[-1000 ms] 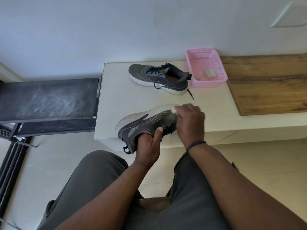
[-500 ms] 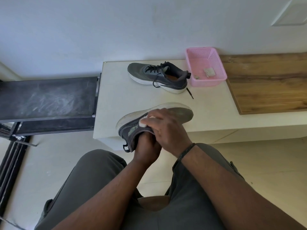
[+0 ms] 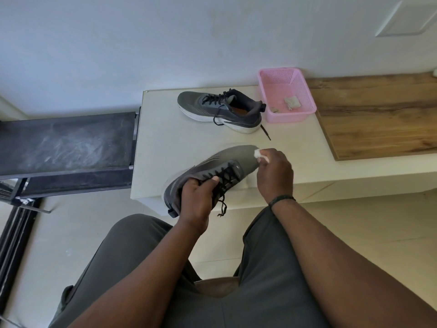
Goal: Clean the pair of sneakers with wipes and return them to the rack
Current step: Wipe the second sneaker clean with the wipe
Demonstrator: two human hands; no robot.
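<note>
Holding the grey sneaker by its heel end in my left hand, fingers tucked into the collar and thumb across the tongue near the black laces, so the shoe is lifted off the white counter, toe pointing away and to the right, upper facing me. My right hand pinches a small wadded white wipe between thumb and fingertips; the wipe sits at the very toe of the shoe, touching it or just off it, I cannot tell which, as the toe is blurred. One lace end dangles below the shoe near my left wrist. Second sneaker stands upright on the counter farther back, sole down, toe to the left, laces loose with one end trailing onto the counter. Just beside its heel is a pink mesh basket with a couple of crumpled used wipes lying in it. Wooden board to the right of the basket. Dark rack shelf left of the counter, against the wall
</note>
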